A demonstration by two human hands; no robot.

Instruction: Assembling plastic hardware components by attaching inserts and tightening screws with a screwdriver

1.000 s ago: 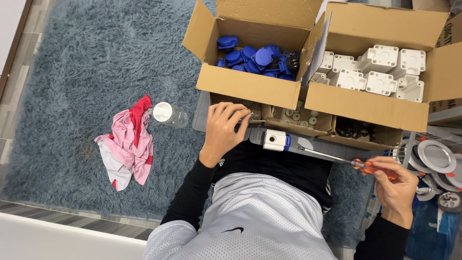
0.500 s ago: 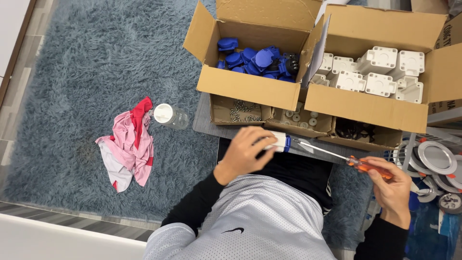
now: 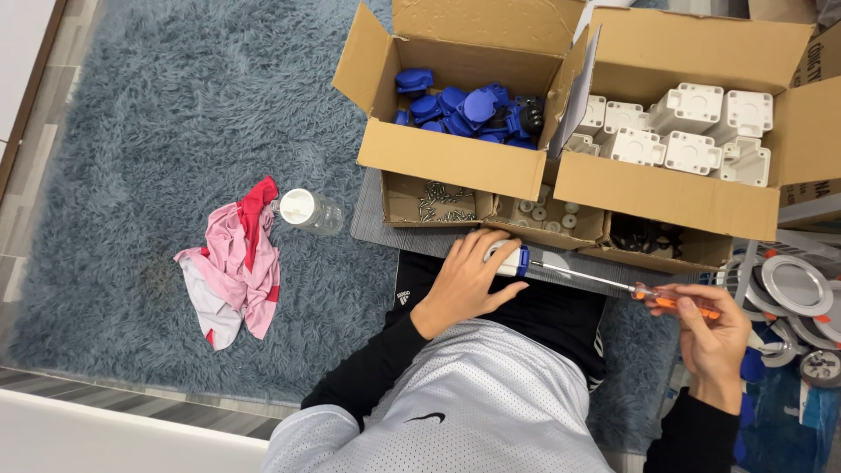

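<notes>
My left hand (image 3: 469, 278) grips a small white and blue plastic part (image 3: 511, 260) on the grey board (image 3: 372, 219) over my lap. My right hand (image 3: 711, 337) holds a screwdriver by its orange handle (image 3: 674, 302); its long metal shaft (image 3: 578, 276) points left, with the tip at the part. Just beyond my hands are low cardboard trays: one with screws (image 3: 442, 201), one with small white rings (image 3: 545, 213), one with black pieces (image 3: 644, 235).
Two open cardboard boxes stand behind the trays: one with blue plastic parts (image 3: 464, 109), one with white plastic blocks (image 3: 692, 131). A plastic bottle (image 3: 307, 212) and a pink-red cloth (image 3: 235, 263) lie on the shaggy blue-grey rug (image 3: 158, 131). Round metal fittings (image 3: 793, 285) lie at the right.
My left hand came back from the screw tray to the white and blue part and closed over it. The screwdriver in my right hand has stayed nearly still.
</notes>
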